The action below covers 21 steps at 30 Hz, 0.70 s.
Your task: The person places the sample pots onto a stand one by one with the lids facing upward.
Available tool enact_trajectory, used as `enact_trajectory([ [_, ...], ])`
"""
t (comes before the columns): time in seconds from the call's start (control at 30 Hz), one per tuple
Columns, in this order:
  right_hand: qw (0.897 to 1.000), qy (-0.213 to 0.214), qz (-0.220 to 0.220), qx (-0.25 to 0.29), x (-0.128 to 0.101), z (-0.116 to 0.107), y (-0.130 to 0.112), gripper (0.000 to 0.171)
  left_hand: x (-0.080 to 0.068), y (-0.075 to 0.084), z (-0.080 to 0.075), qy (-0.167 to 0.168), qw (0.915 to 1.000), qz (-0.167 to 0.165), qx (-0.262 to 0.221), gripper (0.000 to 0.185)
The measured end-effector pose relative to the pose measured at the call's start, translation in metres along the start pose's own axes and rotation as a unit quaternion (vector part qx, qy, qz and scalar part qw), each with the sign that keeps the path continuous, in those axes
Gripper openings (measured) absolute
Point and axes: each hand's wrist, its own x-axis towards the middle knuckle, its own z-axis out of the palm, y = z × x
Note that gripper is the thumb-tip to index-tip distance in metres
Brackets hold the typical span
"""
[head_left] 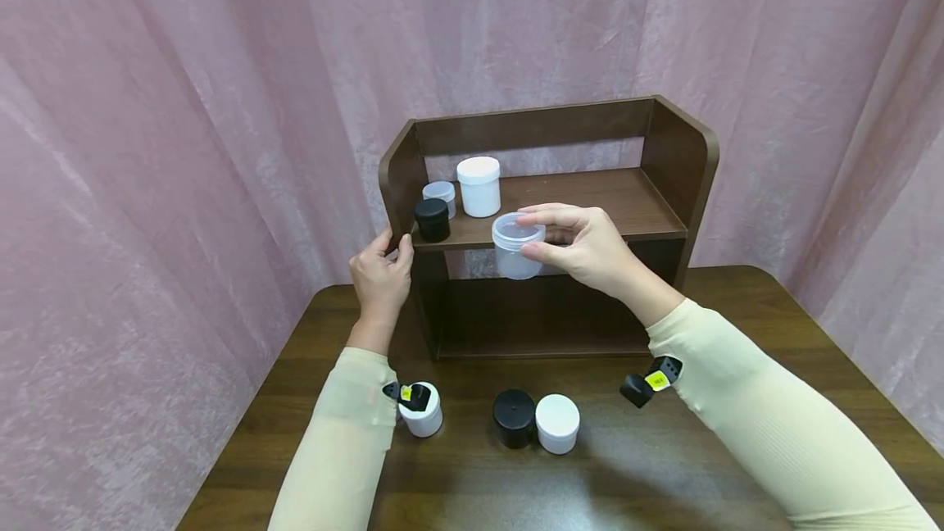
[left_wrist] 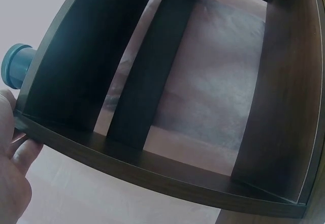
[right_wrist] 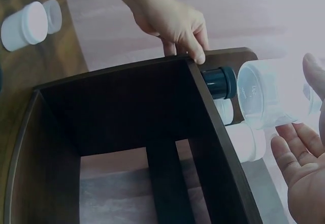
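Pink velvety curtains [head_left: 184, 146] hang in soft folds behind and on both sides of a dark brown wooden table [head_left: 737, 449], whose glossy top catches a pale patch of light near the front edge, the fabric closing off the whole corner behind it.

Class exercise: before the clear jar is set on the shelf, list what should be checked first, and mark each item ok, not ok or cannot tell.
1. Right hand grips the clear jar: ok.
2. Left hand steadies the shelf unit by its side panel: ok.
3. Free shelf board right of the white jar: ok.
4. Clear jar upright: ok.
5. Clear jar's lid tight: cannot tell.
6. Black jar clear of the path: ok.
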Motion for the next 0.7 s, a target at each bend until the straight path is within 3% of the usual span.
enact_trajectory([
  [0.7, 0.999, 0.023, 0.049, -0.008, 0.050, 0.021, 0.026, 0.037, -0.001, -0.001, 0.000, 0.003, 0.9999, -0.003, -0.010, 0.018],
])
